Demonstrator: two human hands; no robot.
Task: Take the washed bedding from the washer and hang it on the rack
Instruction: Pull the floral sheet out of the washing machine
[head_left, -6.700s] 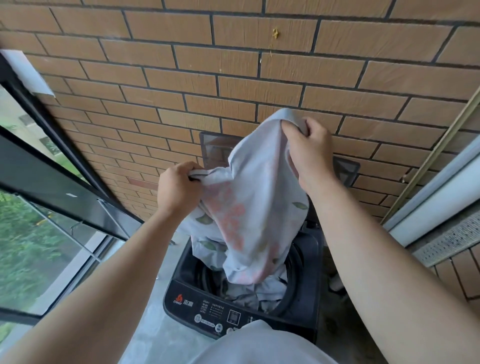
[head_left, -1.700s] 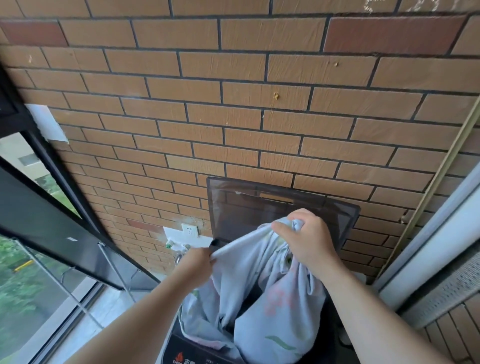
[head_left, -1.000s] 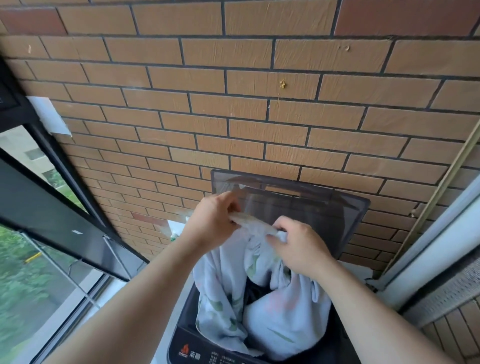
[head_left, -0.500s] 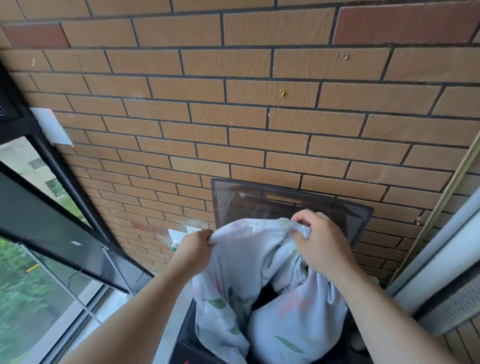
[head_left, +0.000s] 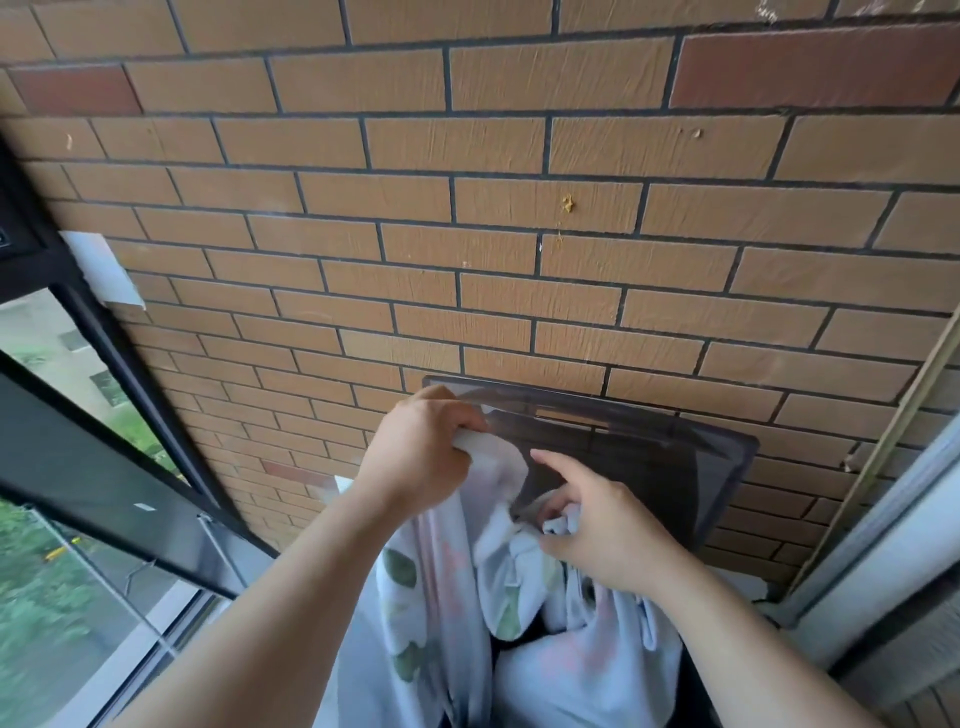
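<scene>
Hands have regathered: my left hand (head_left: 415, 457) pinches the pale leaf-printed bedding sheet (head_left: 441, 613) higher, my right hand (head_left: 597, 525) bunches folds half-closed; still extracting, next lift clear.

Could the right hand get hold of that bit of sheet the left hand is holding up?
Probably yes. The right hand sits just below and beside the left hand, index finger already extended toward the raised bedding, with nothing between them.
</scene>
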